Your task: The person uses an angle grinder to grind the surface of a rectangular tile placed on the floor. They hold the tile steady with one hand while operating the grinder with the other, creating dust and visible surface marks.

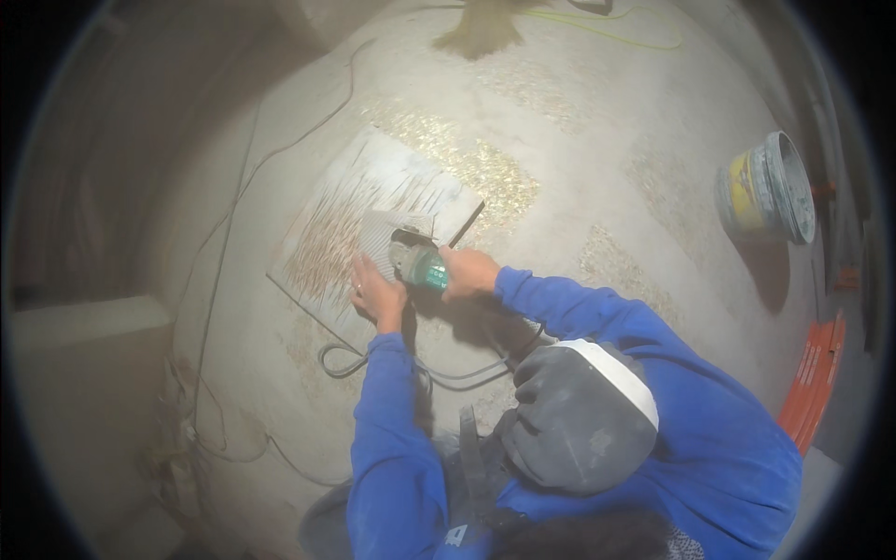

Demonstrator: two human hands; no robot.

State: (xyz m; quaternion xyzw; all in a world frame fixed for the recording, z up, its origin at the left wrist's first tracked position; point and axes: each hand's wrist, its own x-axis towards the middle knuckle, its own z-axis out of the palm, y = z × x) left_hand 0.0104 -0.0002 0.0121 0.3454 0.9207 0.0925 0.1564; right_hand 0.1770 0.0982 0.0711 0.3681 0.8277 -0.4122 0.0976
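Observation:
My right hand [472, 273] is wrapped round the green body of an angle grinder [422, 265]. The grinder's head lies against a small grey ridged tile [380, 231], and its disc is hard to make out. Lower left of the tool, my left hand [378, 293] holds the tile's near edge, its fingers pointing away from me. Beneath the tile is a pale board [336, 215] covered in brown scored lines. A dark strip [467, 224] shows at the board's right edge. The grinder's dark cable [457, 378] loops below my hands.
Haze hangs over the dusty floor, with patches of shiny chips [495, 177] beyond the board. A dirty bucket [765, 191] stands at the right, above orange-red strips [814, 383]. Cords [224, 233] run along the left, near a pale block [89, 373]. Broom bristles [478, 30] show at the top.

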